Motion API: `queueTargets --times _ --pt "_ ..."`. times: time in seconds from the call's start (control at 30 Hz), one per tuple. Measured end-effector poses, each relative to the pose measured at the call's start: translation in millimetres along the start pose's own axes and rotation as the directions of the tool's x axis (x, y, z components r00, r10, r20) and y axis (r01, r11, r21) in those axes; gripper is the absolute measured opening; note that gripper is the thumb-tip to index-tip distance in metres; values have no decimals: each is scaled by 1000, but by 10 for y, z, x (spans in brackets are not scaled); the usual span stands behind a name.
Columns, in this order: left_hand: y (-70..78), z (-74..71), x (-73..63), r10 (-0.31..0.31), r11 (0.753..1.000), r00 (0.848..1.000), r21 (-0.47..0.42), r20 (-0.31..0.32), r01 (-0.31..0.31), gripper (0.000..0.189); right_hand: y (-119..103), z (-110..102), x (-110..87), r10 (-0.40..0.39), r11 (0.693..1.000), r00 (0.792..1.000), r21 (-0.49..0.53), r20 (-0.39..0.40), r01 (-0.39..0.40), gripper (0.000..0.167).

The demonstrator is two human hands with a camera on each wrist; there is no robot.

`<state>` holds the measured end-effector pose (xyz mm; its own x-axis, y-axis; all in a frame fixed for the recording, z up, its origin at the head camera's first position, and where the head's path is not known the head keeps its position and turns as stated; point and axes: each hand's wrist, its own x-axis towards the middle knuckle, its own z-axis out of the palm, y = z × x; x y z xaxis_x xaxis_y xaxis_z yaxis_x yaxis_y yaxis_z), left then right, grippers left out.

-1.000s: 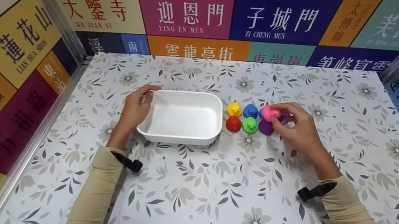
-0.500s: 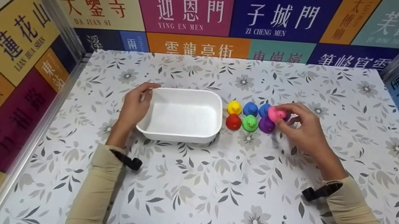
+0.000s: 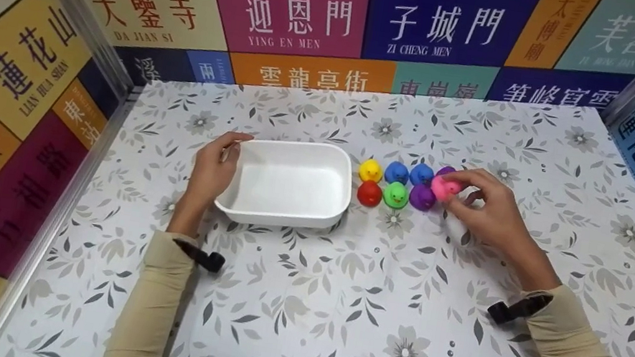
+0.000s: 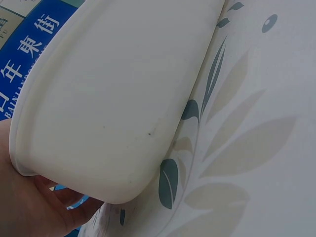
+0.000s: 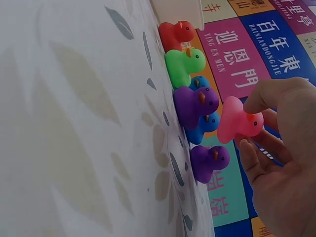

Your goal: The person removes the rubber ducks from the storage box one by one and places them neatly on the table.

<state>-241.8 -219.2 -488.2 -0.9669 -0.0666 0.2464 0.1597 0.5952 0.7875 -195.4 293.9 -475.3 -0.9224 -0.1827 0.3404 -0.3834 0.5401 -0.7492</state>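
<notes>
In the head view, my left hand (image 3: 213, 170) grips the left end of a white plastic basin (image 3: 286, 220), which stands on the table with nothing inside. The left wrist view shows the fingers curled under the basin's rim (image 4: 22, 98). My right hand (image 3: 494, 210) pinches a pink rubber duck (image 3: 445, 188) between thumb and fingers. From the right wrist, the pink duck (image 5: 236, 121) appears lifted off the tablecloth, close to a purple duck (image 5: 195, 107) and another purple duck (image 5: 207, 163). That second purple duck (image 3: 446, 170) is partly hidden in the head view.
Right of the basin, ducks stand in two close rows: yellow (image 3: 371, 171) and two blue ones behind, with red (image 3: 369, 193), green (image 3: 395, 195) and purple in front. Printed panels (image 3: 291, 14) wall in the back and both sides of the floral-covered table (image 3: 295, 326).
My right hand has moved right with the pink duck, from above the blue and purple ducks to beyond the front purple one. My left hand stays at the basin.
</notes>
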Motion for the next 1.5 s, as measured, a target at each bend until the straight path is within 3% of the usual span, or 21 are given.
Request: queueTargets --times 0.5,0.83,1.5 --pt "-6 -1 -7 42 999 999 -24 -11 -42 33 94 -117 -57 -20 998 998 -59 58 24 35" --pt "24 -27 -26 13 999 1000 -29 9 -13 33 116 -118 -52 -33 997 994 -71 103 40 36" --pt "17 -13 -20 29 999 1000 -26 0 -29 33 135 -169 -54 -20 988 981 -144 194 49 45"
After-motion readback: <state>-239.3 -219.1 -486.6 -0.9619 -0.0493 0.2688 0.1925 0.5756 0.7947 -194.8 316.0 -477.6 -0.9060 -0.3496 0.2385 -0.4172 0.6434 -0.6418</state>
